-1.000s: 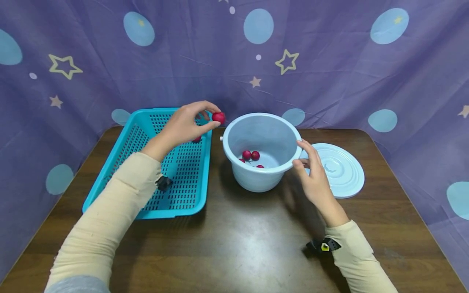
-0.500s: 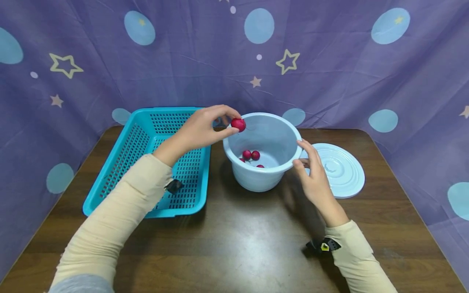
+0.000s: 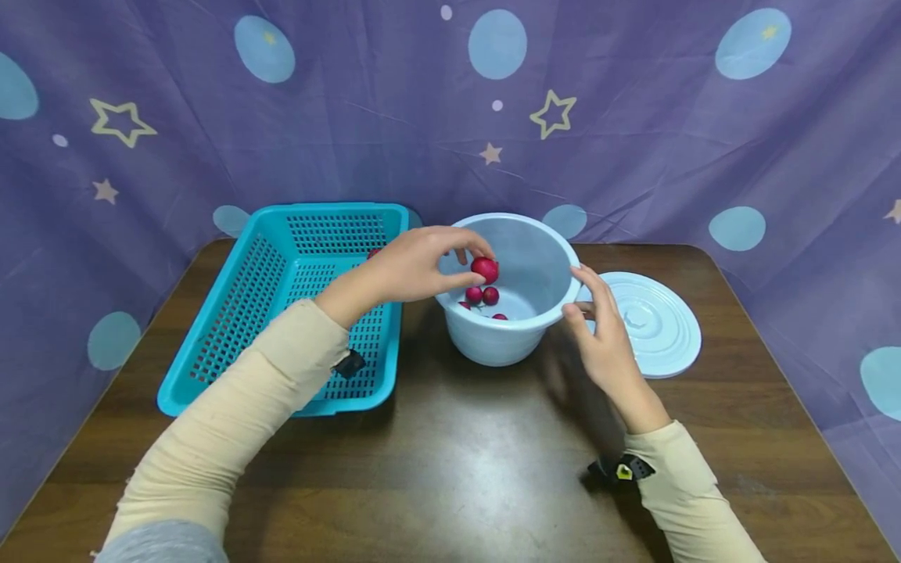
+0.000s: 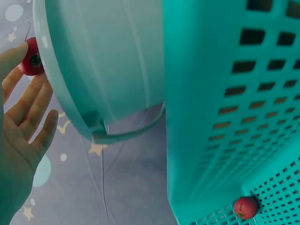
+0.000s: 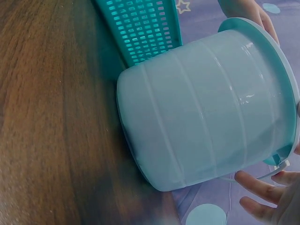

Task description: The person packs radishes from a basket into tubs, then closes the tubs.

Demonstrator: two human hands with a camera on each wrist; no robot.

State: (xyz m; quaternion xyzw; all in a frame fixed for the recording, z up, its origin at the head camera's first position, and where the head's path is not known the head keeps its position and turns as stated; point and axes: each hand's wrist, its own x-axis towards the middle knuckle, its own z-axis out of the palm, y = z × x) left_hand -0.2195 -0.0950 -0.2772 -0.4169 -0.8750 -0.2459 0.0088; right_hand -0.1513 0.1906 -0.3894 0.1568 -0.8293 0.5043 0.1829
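Observation:
My left hand [image 3: 415, 262] pinches a red radish [image 3: 485, 270] between thumb and fingertips, over the mouth of a pale blue bucket [image 3: 493, 348]. The radish's thin root shows in the left wrist view, where the fingers and the held radish [image 4: 32, 58] are right by the bucket's rim. Several more radishes [image 3: 490, 295] lie on the bucket's bottom. My right hand [image 3: 611, 352] holds the bucket's rim on its right side, fingers near the handle [image 5: 276, 171]. Left of the bucket stands a turquoise basket [image 3: 331, 407] with a radish [image 4: 246, 207] in its far corner.
A round pale blue lid [image 3: 665, 328] lies on the wooden table [image 3: 479, 469], behind my right hand. A purple curtain [image 3: 394, 94] with stars and dots hangs along the table's back edge. My left forearm [image 3: 232, 414] passes over the basket.
My left hand has carried the radish rightward from the basket's edge, past the bucket's left rim and over its opening. The right hand and bucket have stayed in place.

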